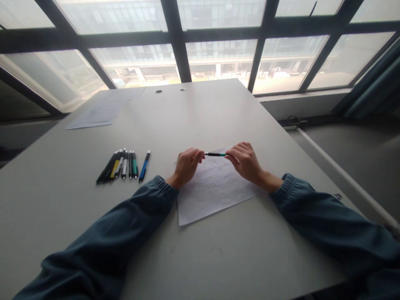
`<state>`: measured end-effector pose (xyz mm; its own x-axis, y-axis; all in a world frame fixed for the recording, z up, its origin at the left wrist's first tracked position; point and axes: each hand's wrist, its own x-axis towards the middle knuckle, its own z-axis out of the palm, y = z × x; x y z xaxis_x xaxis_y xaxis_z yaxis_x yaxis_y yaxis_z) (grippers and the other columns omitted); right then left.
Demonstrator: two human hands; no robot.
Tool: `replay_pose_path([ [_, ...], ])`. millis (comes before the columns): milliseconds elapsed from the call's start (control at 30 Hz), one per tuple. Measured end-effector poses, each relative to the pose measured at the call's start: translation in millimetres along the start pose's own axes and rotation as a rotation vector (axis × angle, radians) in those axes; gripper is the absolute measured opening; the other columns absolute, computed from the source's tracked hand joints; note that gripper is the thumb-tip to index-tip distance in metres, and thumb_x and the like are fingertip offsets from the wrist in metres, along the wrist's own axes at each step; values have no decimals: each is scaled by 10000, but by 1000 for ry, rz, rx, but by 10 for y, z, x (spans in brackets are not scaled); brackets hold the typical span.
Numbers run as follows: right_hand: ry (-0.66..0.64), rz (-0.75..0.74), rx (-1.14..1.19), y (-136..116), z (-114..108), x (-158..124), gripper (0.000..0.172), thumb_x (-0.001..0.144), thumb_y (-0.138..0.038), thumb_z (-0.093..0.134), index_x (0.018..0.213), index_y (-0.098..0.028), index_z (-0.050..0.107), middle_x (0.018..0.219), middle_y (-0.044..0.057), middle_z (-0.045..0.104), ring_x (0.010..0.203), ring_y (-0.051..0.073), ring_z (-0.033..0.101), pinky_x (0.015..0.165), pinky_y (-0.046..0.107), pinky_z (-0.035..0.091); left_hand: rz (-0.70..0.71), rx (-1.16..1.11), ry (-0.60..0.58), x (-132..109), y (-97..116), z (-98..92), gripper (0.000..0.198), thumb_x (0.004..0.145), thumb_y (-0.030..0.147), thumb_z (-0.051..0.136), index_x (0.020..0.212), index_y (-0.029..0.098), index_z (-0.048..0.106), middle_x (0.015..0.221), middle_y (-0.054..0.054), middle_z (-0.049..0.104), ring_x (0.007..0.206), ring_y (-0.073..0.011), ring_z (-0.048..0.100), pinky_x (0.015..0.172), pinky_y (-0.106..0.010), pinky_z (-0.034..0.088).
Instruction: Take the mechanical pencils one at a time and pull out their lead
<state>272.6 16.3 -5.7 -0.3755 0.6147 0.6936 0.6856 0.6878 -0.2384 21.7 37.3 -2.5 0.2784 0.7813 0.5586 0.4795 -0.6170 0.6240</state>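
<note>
Between my two hands a green and black pen is held level above a sheet of paper. My left hand pinches the silver tip end. The green end is gripped by the fingers of my right hand. Beneath them lies the white paper, slightly turned, with faint scribbles across its upper middle. Left of my left hand, a blue pen rests on the table, apart from a row of several pens in black, yellow, white and green.
The white table reaches to a large framed window. At its far left lie more sheets of paper. Two round holes show near the far edge. A white pipe runs along the floor at the right, below a dark curtain.
</note>
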Motion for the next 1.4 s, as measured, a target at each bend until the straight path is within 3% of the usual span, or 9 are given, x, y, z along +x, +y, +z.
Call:
replay_pose_path([
  [133, -15, -11, 0, 1, 3, 0, 275, 1029, -401, 500, 912, -215, 667, 851, 43, 706, 858, 214, 572, 938, 396, 357, -26, 21, -26, -11, 32, -8, 544, 1016, 487, 486, 588, 183, 627, 532, 6, 589, 528, -121, 554, 605, -264, 418],
  [433, -27, -17, -8, 0, -4, 4, 256, 1032, -374, 499, 923, -216, 668, 857, 44, 710, 864, 216, 581, 947, 406, 364, 39, 46, 15, 12, 73, -1, 443, 997, 409, 548, 619, 188, 614, 583, -4, 614, 568, -129, 554, 600, -260, 433],
  [933, -13, 29, -3, 5, -4, 0, 287, 1039, -390, 477, 924, -213, 673, 842, 47, 701, 849, 215, 575, 917, 393, 359, 119, -41, 65, 12, 66, 36, 180, 957, 354, 643, 977, 198, 730, 892, -59, 744, 775, -148, 671, 695, -272, 541],
  [1100, -4, 32, -8, 10, 1, -2, 283, 1037, -394, 480, 925, -218, 672, 850, 48, 700, 856, 217, 579, 922, 396, 365, 90, -87, 20, 19, 29, 40, 446, 872, 434, 743, 1235, 208, 618, 1017, -65, 740, 809, -147, 672, 677, -256, 523],
  [1200, -6, 12, -5, 8, 1, 0, 277, 1027, -406, 499, 916, -219, 669, 848, 46, 702, 859, 218, 580, 926, 396, 367, 24, -34, 20, 10, 18, 22, 302, 957, 466, 615, 1065, 188, 660, 886, -39, 716, 745, -136, 637, 639, -242, 474],
  [1300, -14, -10, 1, 0, -4, 3, 266, 1022, -406, 511, 917, -219, 670, 849, 42, 706, 866, 217, 580, 937, 401, 366, -5, 28, -24, -7, 16, 3, 464, 1030, 482, 444, 746, 172, 640, 658, -9, 624, 602, -121, 550, 595, -250, 403],
  [1400, -23, -22, 1, -12, -13, 7, 272, 1024, -410, 503, 927, -220, 672, 859, 40, 708, 869, 215, 575, 945, 405, 363, -11, 53, -68, -16, 25, -5, 571, 1035, 492, 416, 585, 173, 563, 535, 13, 525, 510, -109, 469, 556, -259, 347],
])
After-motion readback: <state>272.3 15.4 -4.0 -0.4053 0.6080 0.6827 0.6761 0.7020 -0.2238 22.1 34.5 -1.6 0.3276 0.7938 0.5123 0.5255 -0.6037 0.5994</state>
